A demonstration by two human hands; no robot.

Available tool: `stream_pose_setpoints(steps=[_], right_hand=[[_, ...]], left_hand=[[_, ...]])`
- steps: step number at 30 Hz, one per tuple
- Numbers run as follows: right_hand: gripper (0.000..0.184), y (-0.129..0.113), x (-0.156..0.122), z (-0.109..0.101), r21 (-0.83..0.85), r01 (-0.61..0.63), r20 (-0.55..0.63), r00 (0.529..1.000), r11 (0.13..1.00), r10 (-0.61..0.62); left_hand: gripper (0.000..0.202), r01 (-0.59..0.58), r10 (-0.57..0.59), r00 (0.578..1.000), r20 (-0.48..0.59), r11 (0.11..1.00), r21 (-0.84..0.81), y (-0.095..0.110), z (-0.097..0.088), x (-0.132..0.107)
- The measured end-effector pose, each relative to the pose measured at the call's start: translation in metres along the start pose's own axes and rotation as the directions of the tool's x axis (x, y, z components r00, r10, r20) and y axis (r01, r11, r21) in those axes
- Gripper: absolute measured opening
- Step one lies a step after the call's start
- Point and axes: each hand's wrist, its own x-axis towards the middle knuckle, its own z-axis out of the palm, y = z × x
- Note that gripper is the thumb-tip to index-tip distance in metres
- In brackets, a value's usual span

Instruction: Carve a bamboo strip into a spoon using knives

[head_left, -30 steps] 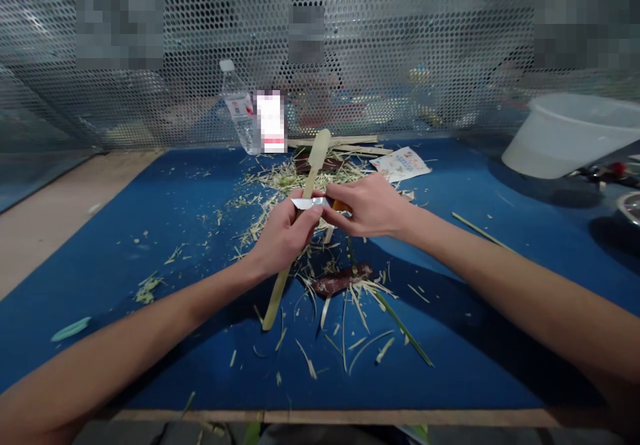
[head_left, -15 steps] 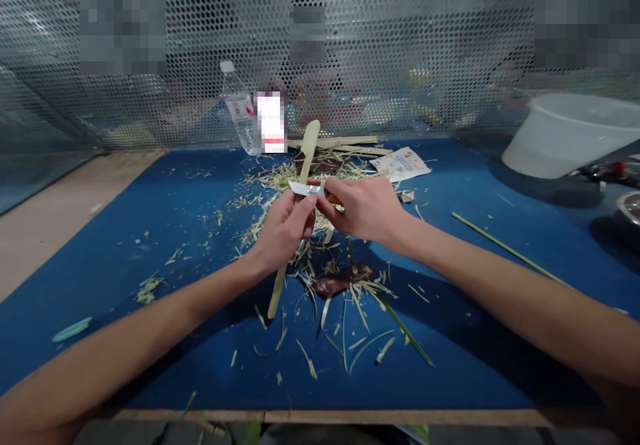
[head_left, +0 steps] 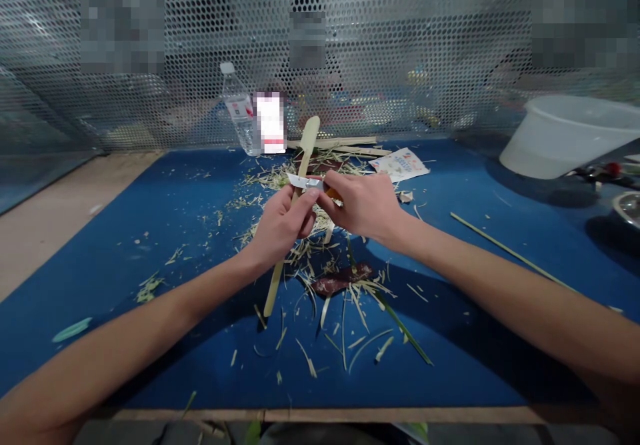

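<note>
The left hand (head_left: 281, 229) is gripping a bamboo strip (head_left: 307, 141); the right hand (head_left: 363, 209) is pressing a knife (head_left: 302, 181) against it.

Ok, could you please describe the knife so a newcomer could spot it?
On the blue mat, two hands meet above shavings. The right hand pinches a knife with an orange handle; its silver blade stands out against the pale bamboo strip in the left hand.
</note>
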Motion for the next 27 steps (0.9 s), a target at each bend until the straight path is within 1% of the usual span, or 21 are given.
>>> stream_pose_setpoints(steps=[2, 6, 8, 11, 13, 15, 17, 19, 21, 24, 27], right_hand=[[0.049, 0.001, 0.002, -0.001, -0.001, -0.004, 0.007, 1.000, 1.000, 0.004], [0.054, 0.008, 0.008, -0.005, 0.000, -0.094, -0.018, 0.995, 0.996, 0.094], [0.056, 0.011, 0.010, -0.007, 0.034, -0.102, -0.026, 0.994, 0.994, 0.103], [0.053, 0.012, 0.008, -0.007, 0.146, 0.008, 0.024, 1.000, 0.989, -0.012], [0.048, 0.011, 0.005, -0.005, 0.230, 0.094, 0.059, 0.992, 0.969, -0.111], [0.044, 0.010, 0.002, -0.004, 0.275, 0.158, 0.087, 0.978, 0.949, -0.188], [0.043, 0.009, 0.000, -0.003, 0.272, 0.202, 0.114, 0.964, 0.941, -0.240], [0.042, 0.009, 0.000, -0.003, 0.242, 0.222, 0.124, 0.958, 0.944, -0.258], [0.041, 0.010, 0.000, -0.003, 0.219, 0.236, 0.122, 0.956, 0.947, -0.266], [0.042, 0.012, 0.001, -0.004, 0.172, 0.257, 0.103, 0.955, 0.951, -0.277], [0.043, 0.013, 0.001, -0.005, 0.110, 0.265, 0.057, 0.960, 0.958, -0.273]], left_hand=[[0.020, 0.000, 0.000, 1.000, -0.004, 1.000, 0.013, 0.000, 0.000, -0.001], [0.017, 0.037, -0.035, 0.999, -0.024, 0.996, 0.075, 0.001, 0.002, -0.003], [0.017, 0.023, -0.021, 0.999, -0.025, 0.996, 0.086, 0.001, 0.001, -0.003], [0.017, -0.018, 0.018, 0.999, -0.033, 1.000, 0.016, -0.001, -0.003, -0.002], [0.020, -0.008, 0.007, 0.999, -0.033, 0.999, -0.034, -0.003, -0.005, -0.002], [0.030, 0.008, -0.008, 1.000, -0.013, 0.998, -0.068, -0.004, -0.005, -0.002], [0.045, 0.010, -0.009, 1.000, 0.017, 0.995, -0.098, -0.005, -0.004, -0.002], [0.052, 0.015, -0.009, 0.999, 0.048, 0.993, -0.113, -0.005, -0.003, -0.003], [0.055, 0.020, -0.012, 0.997, 0.074, 0.994, -0.108, -0.004, -0.003, -0.004], [0.053, 0.043, -0.033, 0.993, 0.114, 0.995, -0.091, -0.001, -0.003, -0.005], [0.047, 0.089, -0.077, 0.986, 0.145, 0.993, -0.082, 0.001, -0.004, -0.005]])
